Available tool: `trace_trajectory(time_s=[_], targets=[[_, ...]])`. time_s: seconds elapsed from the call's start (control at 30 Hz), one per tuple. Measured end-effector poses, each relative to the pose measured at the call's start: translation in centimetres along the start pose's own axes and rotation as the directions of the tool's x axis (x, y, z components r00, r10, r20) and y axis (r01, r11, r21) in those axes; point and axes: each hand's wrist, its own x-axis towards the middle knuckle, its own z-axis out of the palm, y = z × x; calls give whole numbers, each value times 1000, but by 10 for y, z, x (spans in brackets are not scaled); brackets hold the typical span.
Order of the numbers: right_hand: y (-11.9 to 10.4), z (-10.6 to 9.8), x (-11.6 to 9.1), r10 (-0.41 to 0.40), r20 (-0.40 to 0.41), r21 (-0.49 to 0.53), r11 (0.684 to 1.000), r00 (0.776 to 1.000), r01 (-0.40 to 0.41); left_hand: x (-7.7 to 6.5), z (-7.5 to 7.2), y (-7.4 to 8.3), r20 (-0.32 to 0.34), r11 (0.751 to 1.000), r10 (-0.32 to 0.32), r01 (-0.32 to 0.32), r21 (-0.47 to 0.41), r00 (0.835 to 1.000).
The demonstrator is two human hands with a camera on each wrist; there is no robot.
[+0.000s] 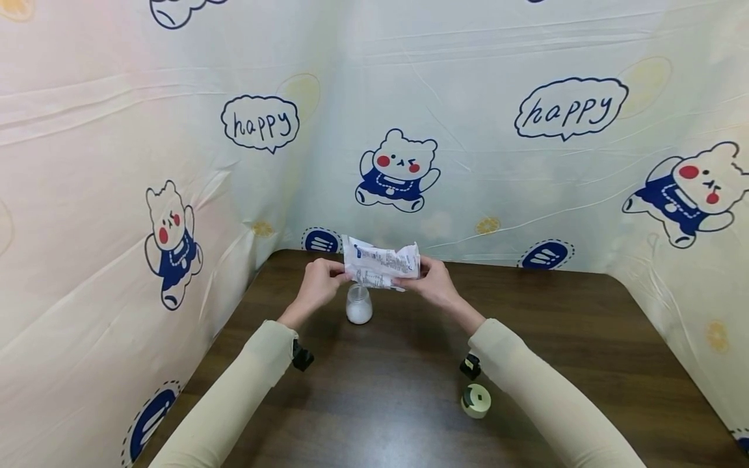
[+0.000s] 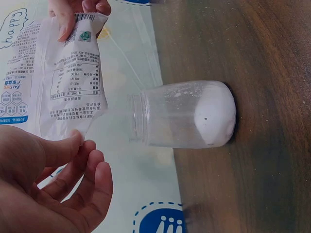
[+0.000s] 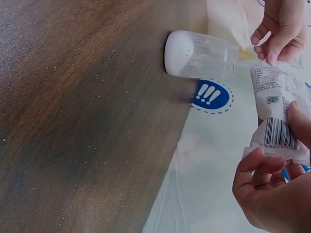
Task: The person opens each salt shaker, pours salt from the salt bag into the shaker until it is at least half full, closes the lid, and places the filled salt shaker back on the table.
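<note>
Both hands hold a white printed salt bag [image 1: 383,263] over the far part of the table. My left hand [image 1: 318,283] pinches its left corner between thumb and fingertips, close to the jar's mouth. The right hand [image 1: 435,285] grips the opposite end, by the barcode, thumb on the printed face. Below the bag's left corner stands an upright clear glass jar [image 1: 359,305], uncovered. White grains [image 2: 216,116] fill its lower part, their surface sloping, and some cling to the inner wall. The bag's corner is tilted toward the jar's opening; whether grains are falling cannot be made out.
A round pale-green lid [image 1: 476,401] with a dark mark lies on the brown wooden table [image 1: 386,390], near the right forearm. Tiny white specks dot the tabletop. Patterned cloth [image 1: 480,182] hangs behind the table and along its sides.
</note>
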Motion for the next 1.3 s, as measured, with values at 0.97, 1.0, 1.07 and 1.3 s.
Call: trace_trajectory(time_s=[0.97,1.0,1.07,1.3], targets=[[0,5,0,20,-1,-10,1000,1000,-20,-4,-2,-3,-16,1000,-6,6,6,1000],[0,5,0,22,1,-9,1000,1000,-22,-4,-2,-4,-18,1000,-5,5,8,1000],[1,5,1,27,2,-5,1000,1000,-27,-4,-1,-4,-18,1000,-5,5,10,1000],[3,5,3,22,6,-5,1000,1000,-22,-3,-1,-5,-16,1000,-10,10,4,1000]])
